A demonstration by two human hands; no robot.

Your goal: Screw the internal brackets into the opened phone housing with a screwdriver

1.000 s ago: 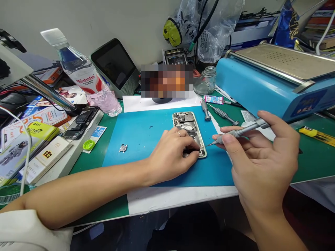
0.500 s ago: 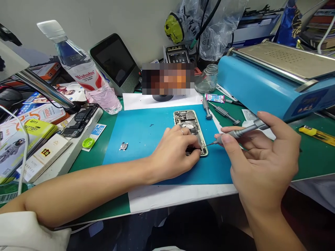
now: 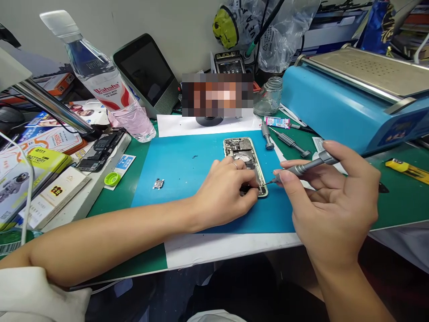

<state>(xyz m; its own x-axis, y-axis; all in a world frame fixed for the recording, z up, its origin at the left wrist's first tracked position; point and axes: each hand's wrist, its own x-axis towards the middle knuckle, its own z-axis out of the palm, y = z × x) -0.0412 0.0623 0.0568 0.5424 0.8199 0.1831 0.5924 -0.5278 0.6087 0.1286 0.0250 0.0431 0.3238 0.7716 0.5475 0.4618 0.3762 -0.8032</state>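
Observation:
An opened phone (image 3: 247,146) with its inner parts bare lies on a blue mat (image 3: 177,165). Across its lower part rests my left hand (image 3: 231,185), a ring on one finger. Its thumb and forefinger are pinched together at the phone's lower end; what lies between the tips is hidden. My right hand (image 3: 331,197) grips a slim grey screwdriver (image 3: 301,168), held nearly level and pointing left. The screwdriver's tip reaches the phone's lower right edge, close by my left fingertips. A small metal phone part (image 3: 158,184) sits on the mat to the left.
Two more screwdrivers (image 3: 267,137) lie beyond the phone, near a glass jar (image 3: 270,96). At right stand a blue machine (image 3: 328,105) and a yellow cutter (image 3: 407,170). A water bottle (image 3: 107,85), boxes (image 3: 55,197) and another opened phone (image 3: 102,150) crowd the left.
The screwdriver in my right hand has come slightly left, its tip now at the phone's edge. My left hand keeps its place on the phone. The whole view has shifted a little.

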